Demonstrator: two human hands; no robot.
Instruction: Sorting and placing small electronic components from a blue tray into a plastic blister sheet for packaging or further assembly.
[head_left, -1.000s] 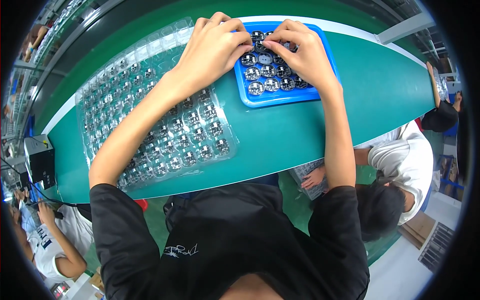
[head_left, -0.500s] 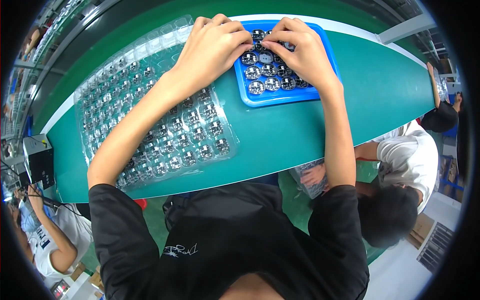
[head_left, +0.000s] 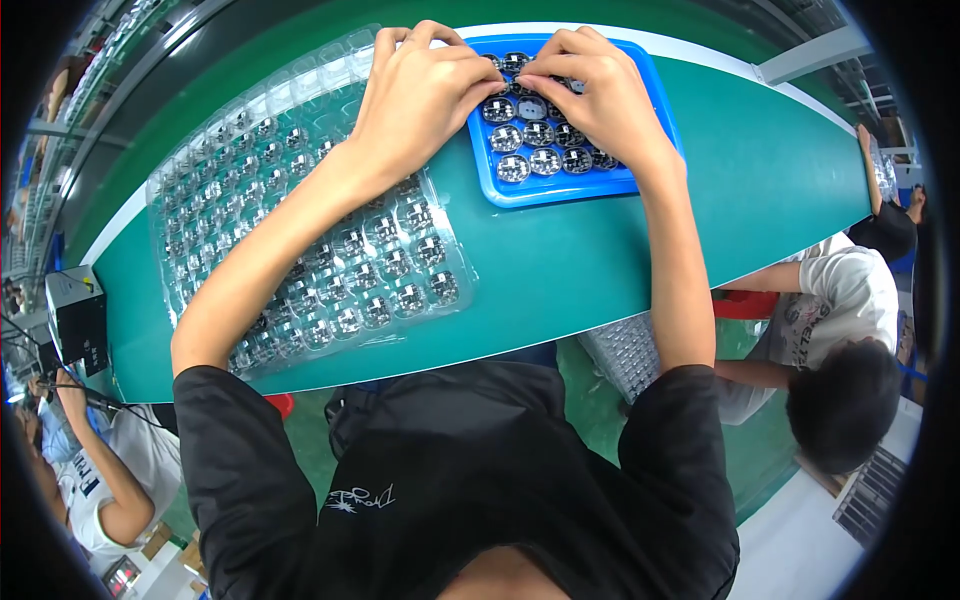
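Over the far half of a blue tray [head_left: 560,196], both my hands meet with their fingertips close together. My left hand [head_left: 420,95] reaches in from the left, thumb and index finger pinched at a small dark oval part [head_left: 511,86]. Opposite it, my right hand [head_left: 595,95] pinches at the same part, mostly covered by fingers. Several shiny black oval parts [head_left: 513,167] lie in rows in the tray, and one shows a grey face [head_left: 531,108]. Left of the blue tray, a clear plastic blister tray [head_left: 455,265] holds many similar parts, partly hidden beneath my left forearm.
The green tabletop [head_left: 770,175] curves around in front of me. At its left end stands a black and white box [head_left: 78,315] with cables. A co-worker in a white shirt [head_left: 845,300] sits at right near a stack of clear trays [head_left: 625,355]; another person [head_left: 115,480] is at left.
My hands have shifted slightly and stay at the same spot over the blue tray. The co-worker at right has moved away to the right, uncovering the stack of clear trays.
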